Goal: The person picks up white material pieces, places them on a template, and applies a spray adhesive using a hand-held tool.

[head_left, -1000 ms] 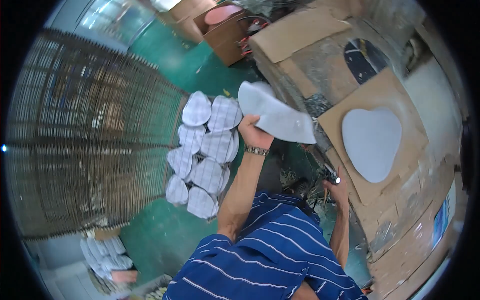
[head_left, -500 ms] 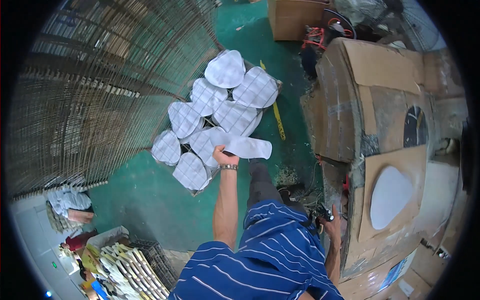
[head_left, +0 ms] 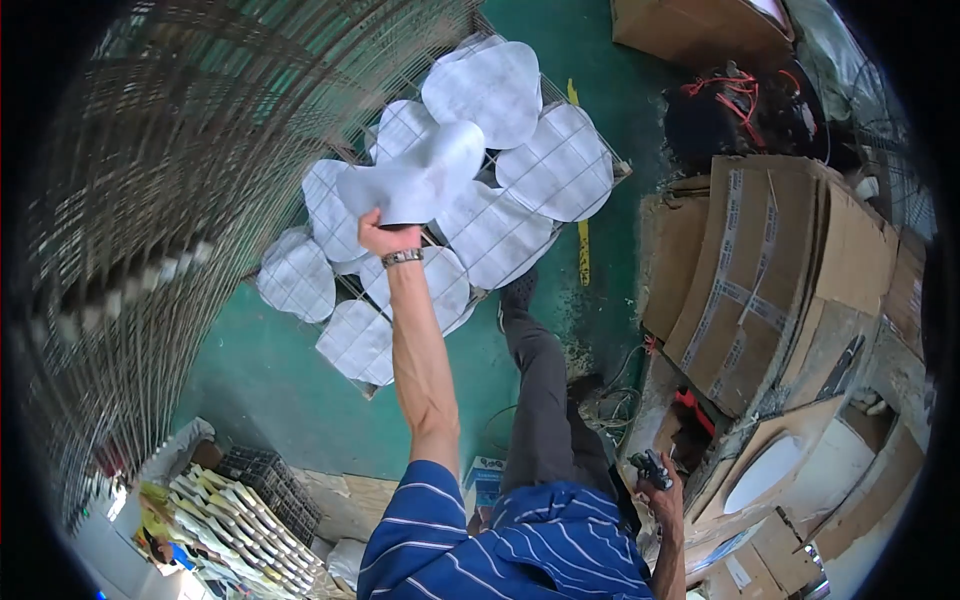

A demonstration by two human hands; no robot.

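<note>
My left hand (head_left: 388, 238), a metal-banded watch at its wrist, is closed on the near edge of a thin white curved sheet (head_left: 425, 178). The sheet is held over a wire mesh shelf (head_left: 625, 170), where several rounded white pieces lie spread out, such as the large white piece (head_left: 485, 92) at the far side. Low on the right, beside the cardboard, my right hand (head_left: 664, 490) is wrapped round a small black-and-silver hand tool (head_left: 650, 467); its exact kind does not show.
Raised wire mesh shelves (head_left: 200, 190) fill the left. A cardboard-covered bench (head_left: 745, 280) stands at the right, a white piece (head_left: 765, 472) on it. Hoses (head_left: 615, 405) lie by my feet. Behind are a cardboard box (head_left: 700, 30) and red cord (head_left: 740, 100); a black crate (head_left: 270, 490) sits lower left.
My left hand has carried the white sheet forward and left over the shelf. I have stepped nearer, and the view has shifted. My right hand still holds the tool.
</note>
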